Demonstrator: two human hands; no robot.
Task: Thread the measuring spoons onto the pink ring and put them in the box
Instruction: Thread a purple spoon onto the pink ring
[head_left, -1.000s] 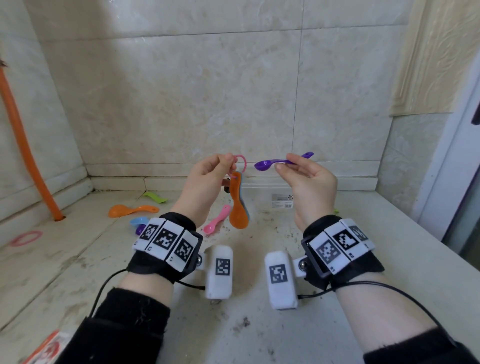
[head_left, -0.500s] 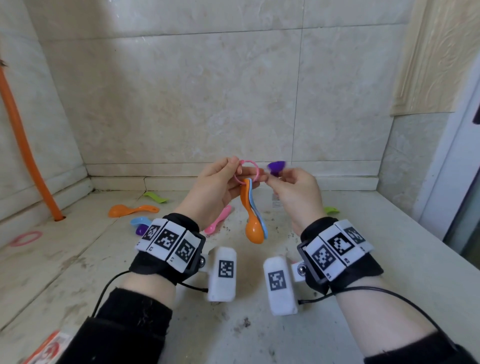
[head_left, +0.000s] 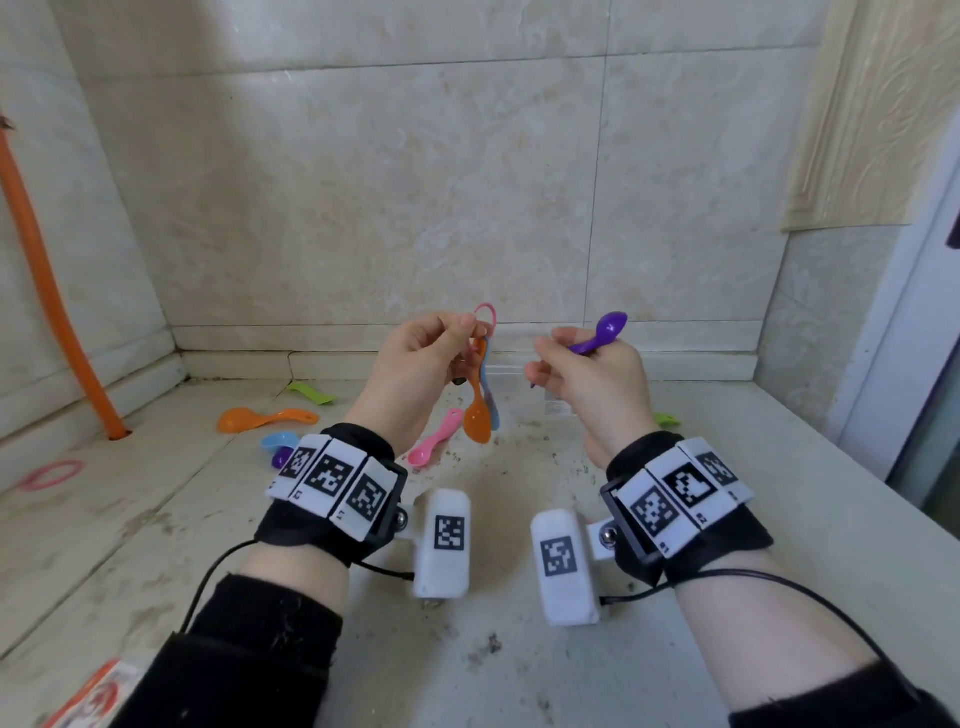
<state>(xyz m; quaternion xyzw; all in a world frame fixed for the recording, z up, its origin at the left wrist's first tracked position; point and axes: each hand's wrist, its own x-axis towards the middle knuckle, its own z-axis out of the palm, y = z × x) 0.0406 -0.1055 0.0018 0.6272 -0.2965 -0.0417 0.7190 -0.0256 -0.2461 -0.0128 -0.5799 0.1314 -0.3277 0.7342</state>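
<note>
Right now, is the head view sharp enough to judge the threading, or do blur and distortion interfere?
Head view: pink ring and purple spoon are sharp; the wide lens bows the tile seams toward the edges; light is soft, without glare.

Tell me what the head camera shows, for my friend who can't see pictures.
The left hand pinches a pink ring with an orange spoon and a blue spoon hanging from it, while the right hand holds a purple spoon, apart from the ring. A pink spoon and others lie loose on the counter beyond.
</note>
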